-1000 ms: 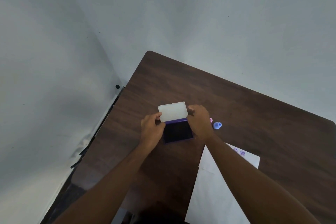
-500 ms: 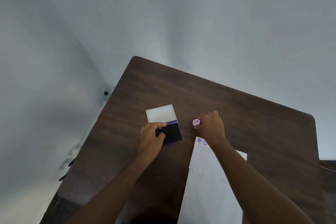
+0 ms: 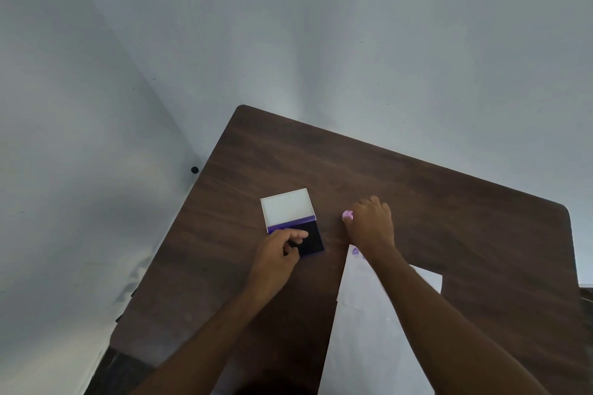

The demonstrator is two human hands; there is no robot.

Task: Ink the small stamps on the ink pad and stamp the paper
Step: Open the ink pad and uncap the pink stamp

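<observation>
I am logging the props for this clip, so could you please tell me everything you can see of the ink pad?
The ink pad is a small, flat, rectangular case that looks like plastic, lying open on the brown table. Its white lid is folded back on the far side, joined along a purple hinge edge. The inked surface looks very dark, nearly black. The left hand rests on its near left corner, fingers over the pad. The right hand and pink stamp are apart from it.

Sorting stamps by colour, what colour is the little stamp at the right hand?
Pink, seen in the head view: the small stamp at the right hand.
</observation>
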